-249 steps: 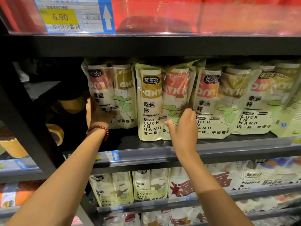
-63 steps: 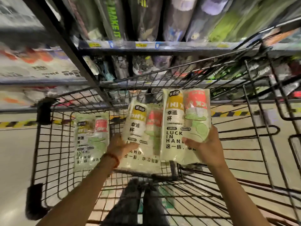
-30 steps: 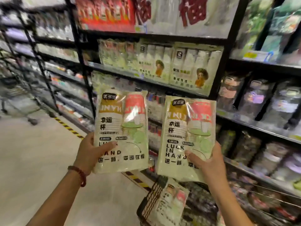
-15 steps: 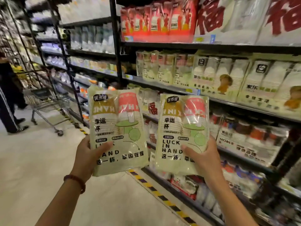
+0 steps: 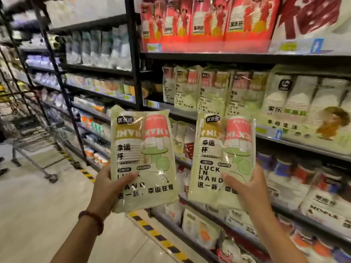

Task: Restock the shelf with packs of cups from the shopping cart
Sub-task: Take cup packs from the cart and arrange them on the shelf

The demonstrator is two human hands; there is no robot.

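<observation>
A left hand (image 5: 108,185) grips the lower left edge of a pale green pack of cups (image 5: 142,158), thumb laid across its printed front, while the right hand (image 5: 245,188) clasps the lower right corner of a second pack (image 5: 222,158) the same way. Both stand upright, side by side and just apart, raised before store shelving. At 1 o'clock, matching packs (image 5: 210,90) line a black shelf (image 5: 182,112), with white cup packs (image 5: 303,99) at 3 o'clock and red packs (image 5: 209,23) at 12. A red bead bracelet (image 5: 93,219) circles the left wrist. A wire shopping cart (image 5: 34,137) stands in the aisle at 9 o'clock; yellow-black floor tape (image 5: 152,230) runs at 6
</observation>
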